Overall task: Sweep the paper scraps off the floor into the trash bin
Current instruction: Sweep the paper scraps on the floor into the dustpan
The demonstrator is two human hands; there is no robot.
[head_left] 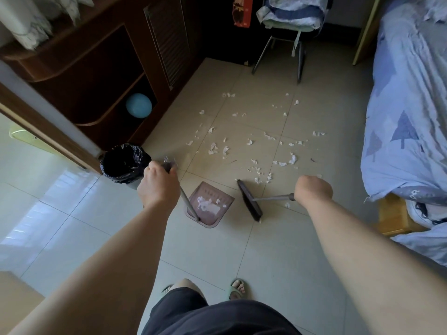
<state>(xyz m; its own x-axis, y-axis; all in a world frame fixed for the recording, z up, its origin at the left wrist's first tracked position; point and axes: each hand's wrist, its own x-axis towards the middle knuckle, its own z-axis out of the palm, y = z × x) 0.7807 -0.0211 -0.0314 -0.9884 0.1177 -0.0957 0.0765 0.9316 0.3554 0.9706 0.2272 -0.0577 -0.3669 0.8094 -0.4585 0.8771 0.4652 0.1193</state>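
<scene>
White paper scraps (242, 146) lie scattered over the beige tiled floor in front of me. My left hand (158, 187) grips the long handle of a pinkish dustpan (210, 205), which rests on the floor with several scraps inside. My right hand (313, 192) is closed on the metal handle of a dark-bristled broom (250, 204); its head sits on the floor just right of the dustpan. A trash bin (124, 163) lined with a black bag stands to the left, close to my left hand.
A dark wooden cabinet (96, 76) with a blue ball (138, 105) on a shelf fills the upper left. A chair (287, 44) piled with cloth stands at the back. A bed with blue bedding (406, 117) runs along the right. My sandalled feet (235, 288) are at the bottom.
</scene>
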